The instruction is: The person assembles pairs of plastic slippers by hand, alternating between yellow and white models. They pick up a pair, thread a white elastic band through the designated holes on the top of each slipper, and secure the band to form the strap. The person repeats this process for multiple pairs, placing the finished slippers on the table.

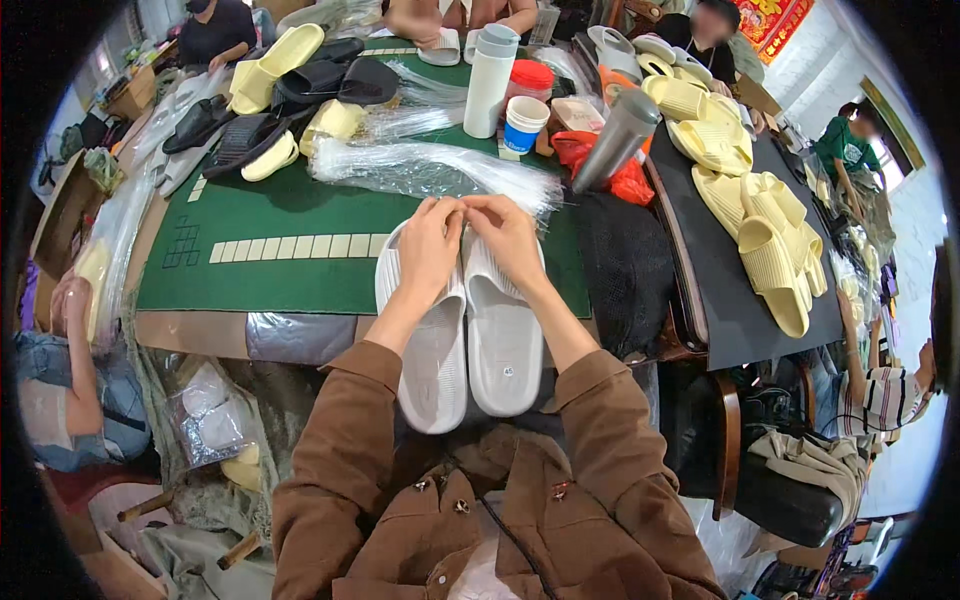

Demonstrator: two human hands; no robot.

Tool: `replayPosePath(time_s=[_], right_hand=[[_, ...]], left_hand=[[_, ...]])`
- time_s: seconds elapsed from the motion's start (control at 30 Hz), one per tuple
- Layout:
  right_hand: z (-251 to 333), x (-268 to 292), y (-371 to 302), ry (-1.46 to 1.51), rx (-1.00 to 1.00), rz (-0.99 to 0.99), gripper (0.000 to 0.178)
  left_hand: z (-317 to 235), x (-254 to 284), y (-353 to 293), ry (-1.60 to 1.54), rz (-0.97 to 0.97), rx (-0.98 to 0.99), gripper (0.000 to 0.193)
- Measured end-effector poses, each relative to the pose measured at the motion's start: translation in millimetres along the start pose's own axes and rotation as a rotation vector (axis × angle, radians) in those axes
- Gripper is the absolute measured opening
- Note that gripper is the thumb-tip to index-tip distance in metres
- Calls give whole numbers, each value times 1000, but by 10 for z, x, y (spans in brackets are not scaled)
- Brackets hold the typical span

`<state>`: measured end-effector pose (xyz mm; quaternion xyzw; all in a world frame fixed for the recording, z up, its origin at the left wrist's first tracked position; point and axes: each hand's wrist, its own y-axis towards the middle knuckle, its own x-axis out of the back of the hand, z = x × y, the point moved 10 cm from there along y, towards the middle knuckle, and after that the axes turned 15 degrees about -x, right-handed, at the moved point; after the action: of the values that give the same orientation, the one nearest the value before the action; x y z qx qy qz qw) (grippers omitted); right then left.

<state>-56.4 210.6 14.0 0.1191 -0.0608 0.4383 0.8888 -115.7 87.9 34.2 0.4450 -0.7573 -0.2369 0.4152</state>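
Observation:
A pair of pale grey slippers lies side by side at the table's near edge, heels toward me: the left slipper (432, 375) and the right slipper (503, 345), which has a small sticker on its insole. My left hand (430, 245) and my right hand (503, 238) meet over the straps at the toe end. Their fingertips are pinched together, touching each other. Whatever they hold between them is too small to make out. Just beyond my fingers is a bundle of thin clear plastic strands (430, 170) in a clear bag.
Black and yellow slippers (275, 70) are heaped at the far left of the green mat (300, 290). A white bottle (491, 80), a paste tub (525, 124) and a steel tumbler (617, 140) stand beyond my hands. Yellow slippers (780, 260) cover the right table. Several people work around.

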Motion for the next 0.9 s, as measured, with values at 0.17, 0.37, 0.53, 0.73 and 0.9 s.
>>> replayPosePath(time_s=[0.17, 0.37, 0.53, 0.73, 0.9], right_hand=[[177, -72, -64, -116, 73, 41, 26], [104, -14, -1, -121, 174, -9, 24], [27, 53, 4, 155, -45, 49, 21], [238, 782, -123, 841, -113, 8, 17], [746, 1946, -655, 364, 75, -347, 19]], left_hand=[[8, 14, -15, -4, 4, 11, 10], [12, -31, 3, -71, 21, 66, 10], [42, 20, -19, 89, -2, 2, 7], [85, -61, -22, 112, -3, -5, 8], [96, -23, -51, 96, 36, 26, 7]])
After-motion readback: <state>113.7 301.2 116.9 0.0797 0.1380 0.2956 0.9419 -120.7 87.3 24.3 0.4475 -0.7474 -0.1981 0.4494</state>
